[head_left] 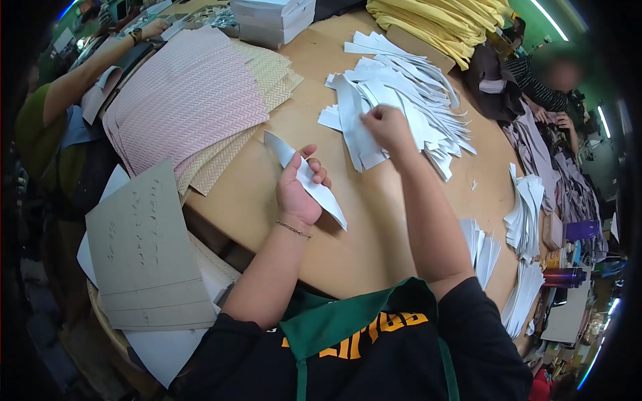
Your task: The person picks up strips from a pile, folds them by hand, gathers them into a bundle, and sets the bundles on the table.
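My left hand (301, 197) is closed around a curved white strip (326, 199) of paper or stiff fabric, which slants across the palm above the table. Over the loose heap of white strips (418, 87), my right hand (391, 130) has its thumb and fingers pinched together at the edge of a broad white strip (351, 117). The fingertips' exact hold is partly hidden by the hand itself. Many strips in the heap overlap and fan out to the right.
Pink patterned sheets (194, 93) lie left on the wooden table (361, 247). Yellow folded fabric (441, 23) and a white box (274, 20) stand behind. More strip bundles (525, 207) line the right edge. A marked cardboard piece (147, 254) sits lower left. Other people are at both sides.
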Demonstrator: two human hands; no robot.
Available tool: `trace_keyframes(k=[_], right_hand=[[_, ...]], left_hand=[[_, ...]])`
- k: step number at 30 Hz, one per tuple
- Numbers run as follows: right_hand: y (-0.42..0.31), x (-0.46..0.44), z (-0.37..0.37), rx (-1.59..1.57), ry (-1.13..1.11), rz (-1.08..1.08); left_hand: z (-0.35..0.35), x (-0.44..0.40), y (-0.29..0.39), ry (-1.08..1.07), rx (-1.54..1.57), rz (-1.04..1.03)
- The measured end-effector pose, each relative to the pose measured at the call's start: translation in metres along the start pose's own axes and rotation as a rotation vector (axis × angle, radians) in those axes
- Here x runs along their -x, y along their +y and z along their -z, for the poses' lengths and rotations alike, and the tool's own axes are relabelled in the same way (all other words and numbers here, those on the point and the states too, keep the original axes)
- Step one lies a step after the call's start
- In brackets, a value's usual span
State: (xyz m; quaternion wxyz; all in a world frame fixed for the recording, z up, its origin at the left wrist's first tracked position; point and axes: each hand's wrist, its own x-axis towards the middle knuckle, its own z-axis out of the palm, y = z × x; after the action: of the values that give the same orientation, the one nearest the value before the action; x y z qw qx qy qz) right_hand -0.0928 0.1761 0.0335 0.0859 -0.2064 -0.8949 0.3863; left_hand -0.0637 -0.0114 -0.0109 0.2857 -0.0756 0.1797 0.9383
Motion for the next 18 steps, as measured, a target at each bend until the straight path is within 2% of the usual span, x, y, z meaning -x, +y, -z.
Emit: trace_keyframes(k=[2, 5, 8, 9, 12, 13, 16, 18], right_hand=[[-0.009, 0.015, -0.012, 0.166, -0.069, -0.069], [-0.020, 0.036, -0.036, 0.513, 0.121, 0.009], [-0.028, 0.031, -0.032, 0.449, -0.052, -0.141], [-0.029, 0.030, -0.030, 0.387, -0.063, -0.174], [-0.017, 0.031, -0.036, 0.227, -0.018, -0.070], [-0.010, 0.029, -0.038, 0.179, -0.098, -0.026], [-0.005, 0.022, -0.036, -0.145, -0.051, 0.105], [-0.026, 0.029, -0.016, -0.561, -0.211, 0.081]], left_hand=[[0.000, 0.001, 0.001, 0.029, 0.000, -0.017], [0.000, 0.005, 0.002, 0.057, -0.019, -0.033], [-0.005, 0.006, 0.000, 0.046, -0.041, -0.047], [-0.005, 0.006, 0.001, 0.046, -0.037, -0.058], [-0.010, 0.005, -0.003, 0.079, -0.073, -0.085], [-0.011, 0.005, -0.003, 0.098, -0.095, -0.096], [-0.010, 0.006, -0.003, 0.108, -0.084, -0.094], [-0.001, 0.002, -0.004, 0.068, -0.103, -0.093]])
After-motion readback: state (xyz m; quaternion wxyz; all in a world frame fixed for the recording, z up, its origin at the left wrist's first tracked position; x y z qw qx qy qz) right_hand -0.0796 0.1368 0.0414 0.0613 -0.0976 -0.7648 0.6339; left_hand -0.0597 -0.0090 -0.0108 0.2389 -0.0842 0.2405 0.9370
